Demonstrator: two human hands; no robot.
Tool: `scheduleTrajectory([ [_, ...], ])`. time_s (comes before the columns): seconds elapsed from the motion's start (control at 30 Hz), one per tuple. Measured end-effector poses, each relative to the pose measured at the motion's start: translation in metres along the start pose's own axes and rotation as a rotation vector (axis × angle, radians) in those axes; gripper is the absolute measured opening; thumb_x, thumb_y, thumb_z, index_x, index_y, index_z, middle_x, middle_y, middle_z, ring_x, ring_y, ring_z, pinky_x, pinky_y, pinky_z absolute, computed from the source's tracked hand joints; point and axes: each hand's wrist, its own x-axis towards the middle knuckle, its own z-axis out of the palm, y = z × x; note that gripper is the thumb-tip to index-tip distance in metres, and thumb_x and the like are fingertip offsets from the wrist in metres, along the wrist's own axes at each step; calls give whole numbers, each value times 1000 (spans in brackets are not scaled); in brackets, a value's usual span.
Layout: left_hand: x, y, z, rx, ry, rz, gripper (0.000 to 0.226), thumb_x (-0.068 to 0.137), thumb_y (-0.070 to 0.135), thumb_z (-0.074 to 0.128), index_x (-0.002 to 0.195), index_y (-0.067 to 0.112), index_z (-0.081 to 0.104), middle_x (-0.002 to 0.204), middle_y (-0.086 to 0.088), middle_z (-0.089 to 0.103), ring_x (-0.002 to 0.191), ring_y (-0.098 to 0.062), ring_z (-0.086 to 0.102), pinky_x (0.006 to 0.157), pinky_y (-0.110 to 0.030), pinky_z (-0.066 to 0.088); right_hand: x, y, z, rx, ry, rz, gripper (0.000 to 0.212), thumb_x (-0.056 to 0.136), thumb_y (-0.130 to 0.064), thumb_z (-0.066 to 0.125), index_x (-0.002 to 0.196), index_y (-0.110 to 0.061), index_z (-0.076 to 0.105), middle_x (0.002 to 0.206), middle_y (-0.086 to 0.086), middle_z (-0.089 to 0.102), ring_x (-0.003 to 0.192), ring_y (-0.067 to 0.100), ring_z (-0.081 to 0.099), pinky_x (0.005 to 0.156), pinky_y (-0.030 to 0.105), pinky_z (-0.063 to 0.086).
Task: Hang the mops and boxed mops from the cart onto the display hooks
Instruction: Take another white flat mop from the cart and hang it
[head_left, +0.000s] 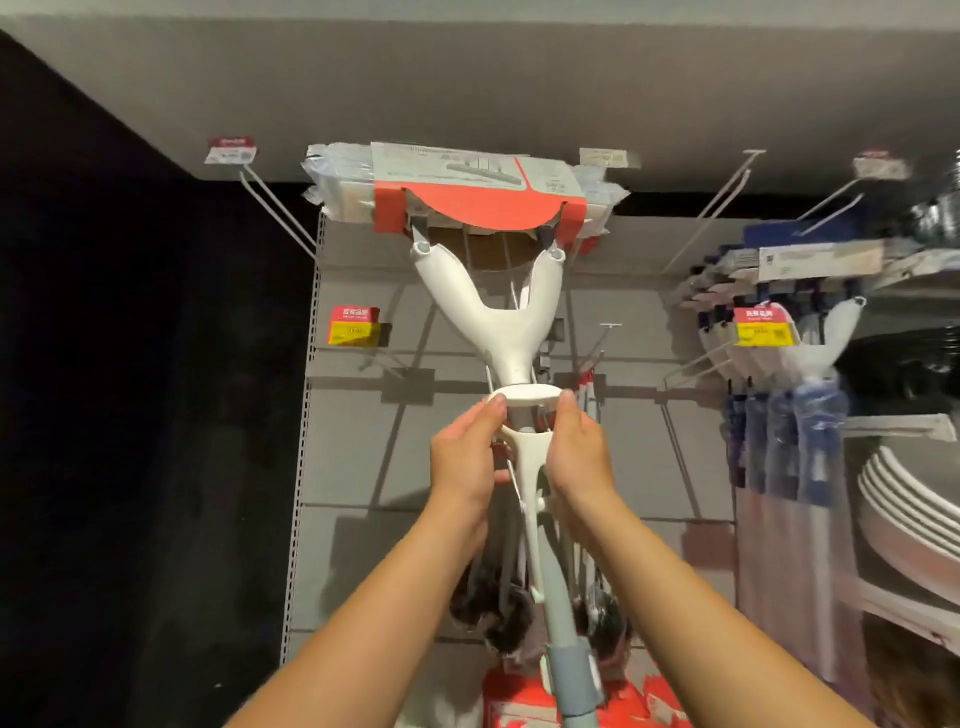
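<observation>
Mop (501, 332) smooth white Y-yoke; left hand (465, 460), right hand (579, 454) pinch oval collar (524, 395).

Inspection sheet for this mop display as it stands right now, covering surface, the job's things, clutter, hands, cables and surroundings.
Surface: grey slotted display wall, with a bare wire hook at upper left.
Job's things: white mop held head-up, its head in a red and white card sleeve at the top of the wall; whether it sits on a hook cannot be told.
Clutter: red packages at the bottom edge.
Grippers: left hand and right hand both grip the white mop just under its collar.
Cables: nothing seen.
Surroundings: blue mops hanging at right; a red and yellow price tag left of the mop.
</observation>
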Motion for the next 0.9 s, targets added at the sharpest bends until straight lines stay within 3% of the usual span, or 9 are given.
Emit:
scheduleTrajectory([
  [0.17,38,22,10,-12,-59,58,22,96,24,55,108,15,71,76,-1,67,56,-8,62,47,-19,49,36,-24,17,82,38,-1,49,96,-51,31,82,-18,65,82,9,72,83,32,69,84,52,54],
  [0.3,66,35,28,-33,-85,115,17,95,24,57,102,15,71,60,7,62,52,-9,58,46,-17,47,68,-43,15,112,27,-31,44,101,-43,30,81,-20,61,86,10,70,90,34,67,86,48,54],
  [0.4,89,39,45,4,-90,166,17,94,26,59,92,15,72,57,6,57,54,-12,51,48,-22,43,96,-53,10,141,26,-58,42,102,-42,30,80,-21,58,81,6,66,84,30,65,85,42,52],
  [0.5,110,41,65,32,-100,220,19,93,27,61,80,18,71,60,1,57,54,-13,50,48,-24,42,126,-59,3,162,2,-62,41,102,-43,28,98,-15,58,87,8,67,83,26,65,85,39,53],
  [0.6,129,40,86,55,-92,277,17,90,29,64,80,18,73,67,-5,59,60,-19,51,49,-24,43,154,-64,-8,153,-26,-80,39,103,-41,26,105,-15,55,83,5,63,76,21,60,77,33,49],
  [0.7,147,41,105,62,-84,313,16,89,28,67,81,14,72,71,-11,59,58,-21,50,48,-24,43,179,-69,-16,181,-77,-88,47,104,-41,28,116,-8,58,89,8,65,84,25,61,80,35,50],
  [0.9,180,44,132,81,-84,386,16,89,26,67,78,15,71,46,7,59,42,-9,50,44,-22,44,225,-81,-26,201,-143,-113,44,103,-42,29,119,-12,59,77,3,64,67,19,59,55,27,43],
])
